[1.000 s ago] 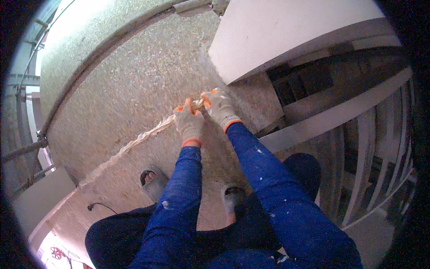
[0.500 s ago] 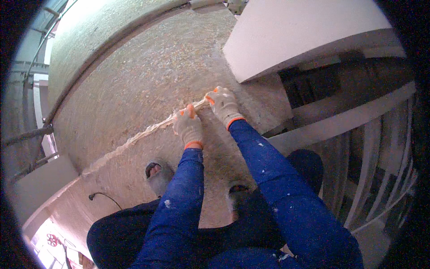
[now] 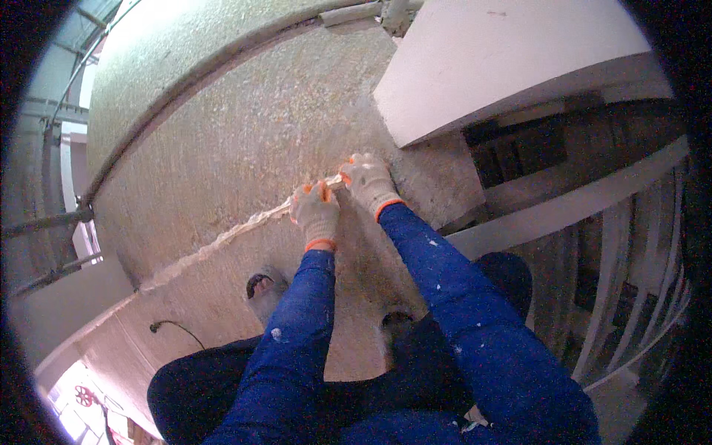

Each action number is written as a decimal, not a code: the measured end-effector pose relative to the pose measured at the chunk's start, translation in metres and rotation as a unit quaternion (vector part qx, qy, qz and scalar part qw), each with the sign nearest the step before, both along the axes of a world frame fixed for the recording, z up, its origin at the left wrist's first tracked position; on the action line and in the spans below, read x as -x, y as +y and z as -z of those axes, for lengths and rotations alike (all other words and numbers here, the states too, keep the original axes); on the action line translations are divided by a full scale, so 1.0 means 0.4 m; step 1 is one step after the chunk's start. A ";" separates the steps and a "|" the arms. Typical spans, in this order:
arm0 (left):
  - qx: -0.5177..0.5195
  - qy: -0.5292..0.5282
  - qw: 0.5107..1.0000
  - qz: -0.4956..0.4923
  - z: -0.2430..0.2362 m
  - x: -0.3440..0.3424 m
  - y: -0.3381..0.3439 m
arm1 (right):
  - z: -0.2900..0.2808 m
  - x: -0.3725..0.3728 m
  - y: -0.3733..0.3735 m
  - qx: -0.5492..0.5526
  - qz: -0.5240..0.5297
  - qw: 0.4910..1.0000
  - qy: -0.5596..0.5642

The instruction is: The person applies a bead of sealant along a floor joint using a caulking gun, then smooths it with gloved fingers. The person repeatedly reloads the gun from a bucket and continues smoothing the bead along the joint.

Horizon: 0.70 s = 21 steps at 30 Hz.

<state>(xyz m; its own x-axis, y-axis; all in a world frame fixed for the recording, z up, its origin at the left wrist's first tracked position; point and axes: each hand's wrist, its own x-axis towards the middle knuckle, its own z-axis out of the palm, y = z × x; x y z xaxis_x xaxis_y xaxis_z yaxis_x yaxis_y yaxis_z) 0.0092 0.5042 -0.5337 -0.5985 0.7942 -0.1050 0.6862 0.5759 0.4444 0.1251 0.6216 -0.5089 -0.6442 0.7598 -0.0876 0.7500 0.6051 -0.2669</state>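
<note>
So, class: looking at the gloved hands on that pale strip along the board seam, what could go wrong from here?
1. The pale strip looks thin and ragged, so it might tear where the left hand and right hand grip it.
2. Both hands work close to the white beam, so knuckles may knock its edge.
3. The black cable lies near the feet, a possible trip.

Both gloved hands, left (image 3: 315, 215) and right (image 3: 368, 182), reach forward side by side, fingers curled, blue-sleeved arms extended.
</note>
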 end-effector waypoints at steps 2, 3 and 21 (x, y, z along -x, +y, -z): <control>-0.023 -0.011 1.000 0.001 -0.023 -0.012 0.013 | -0.003 -0.011 -0.003 -0.011 0.034 0.999 0.039; -0.043 -0.021 0.999 0.005 -0.029 -0.022 0.018 | -0.002 -0.016 -0.008 -0.040 0.066 0.995 0.067; 0.008 0.114 0.962 0.248 0.089 0.050 0.111 | -0.284 -0.025 -0.081 0.116 -0.052 0.992 0.011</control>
<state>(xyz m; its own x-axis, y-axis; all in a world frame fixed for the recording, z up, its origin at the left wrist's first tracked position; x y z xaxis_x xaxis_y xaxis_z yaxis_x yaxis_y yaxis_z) -0.0109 0.5487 -0.5694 -0.1543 0.9876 -0.0302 0.9572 0.1570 0.2433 0.1352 0.5892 -0.3953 -0.7214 0.6503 -0.2380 0.6796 0.5986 -0.4241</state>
